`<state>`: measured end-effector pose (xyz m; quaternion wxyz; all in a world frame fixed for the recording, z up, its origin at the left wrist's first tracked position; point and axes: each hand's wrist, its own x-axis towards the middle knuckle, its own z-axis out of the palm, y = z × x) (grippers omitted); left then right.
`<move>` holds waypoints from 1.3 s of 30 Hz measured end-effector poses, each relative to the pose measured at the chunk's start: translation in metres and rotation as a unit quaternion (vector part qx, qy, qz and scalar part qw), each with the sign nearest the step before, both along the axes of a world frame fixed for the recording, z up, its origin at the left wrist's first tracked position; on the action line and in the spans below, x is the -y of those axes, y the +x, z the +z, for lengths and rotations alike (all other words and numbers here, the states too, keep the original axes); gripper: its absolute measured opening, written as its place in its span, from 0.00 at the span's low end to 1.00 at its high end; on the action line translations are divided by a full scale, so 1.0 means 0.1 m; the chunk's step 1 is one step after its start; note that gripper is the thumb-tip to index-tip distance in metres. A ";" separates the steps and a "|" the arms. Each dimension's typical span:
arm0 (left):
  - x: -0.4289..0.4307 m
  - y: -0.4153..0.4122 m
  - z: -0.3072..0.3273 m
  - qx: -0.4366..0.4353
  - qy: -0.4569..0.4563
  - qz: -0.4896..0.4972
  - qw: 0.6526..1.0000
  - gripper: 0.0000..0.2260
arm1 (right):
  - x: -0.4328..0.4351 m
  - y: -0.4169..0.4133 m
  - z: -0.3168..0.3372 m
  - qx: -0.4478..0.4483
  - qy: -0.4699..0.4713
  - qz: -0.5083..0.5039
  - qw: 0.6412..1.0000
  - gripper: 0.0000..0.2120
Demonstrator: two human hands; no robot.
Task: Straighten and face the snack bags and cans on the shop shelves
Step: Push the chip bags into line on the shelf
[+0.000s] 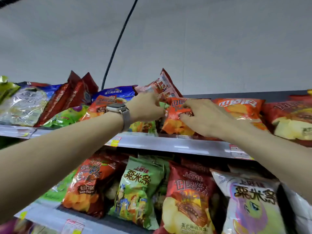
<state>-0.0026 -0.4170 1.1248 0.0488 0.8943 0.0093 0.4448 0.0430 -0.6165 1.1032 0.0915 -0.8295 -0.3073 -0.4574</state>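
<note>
Snack bags point(176, 125), apparently jumbled, on shelf point(168, 143)

soft, even indoor light, no hard shadows. glare streaks the foil bags point(25, 105) left of the left hand point(145, 108). blur softens the orange bag point(175, 125) under the right hand point(206, 117); shelf edge point(168, 143) below bows.

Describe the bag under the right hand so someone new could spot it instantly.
On the upper shelf, find where both hands meet. The orange chip bag stands at the front edge under the right hand, just right of the tilted red bag the left hand holds. Unlike its neighbours, it has fingers curled over its dark label.
</note>
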 end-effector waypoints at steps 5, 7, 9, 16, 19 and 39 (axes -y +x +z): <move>-0.91 -0.14 0.01 -0.006 -0.017 0.078 0.997 0.16 | -0.77 0.04 -0.02 -0.026 -0.014 0.031 0.999 0.21; -1.22 -0.17 0.02 0.007 -0.025 0.110 0.994 0.17 | -1.03 0.06 0.00 -0.054 0.010 0.061 0.997 0.20; -1.48 -0.21 0.02 0.020 -0.053 0.130 0.990 0.16 | -1.26 0.11 0.01 -0.094 0.054 0.096 0.989 0.26; -2.23 -0.07 -0.05 0.004 -0.165 0.132 0.977 0.31 | -1.67 0.28 0.02 -0.214 0.091 0.060 0.971 0.52; -2.38 0.05 -0.06 -0.008 -0.257 0.046 0.965 0.44 | -1.76 0.38 0.02 -0.204 0.108 0.031 0.972 0.52; -2.67 -0.25 0.41 0.337 -0.349 -0.132 0.864 0.31 | -1.98 0.24 0.14 0.032 0.322 0.110 0.940 0.53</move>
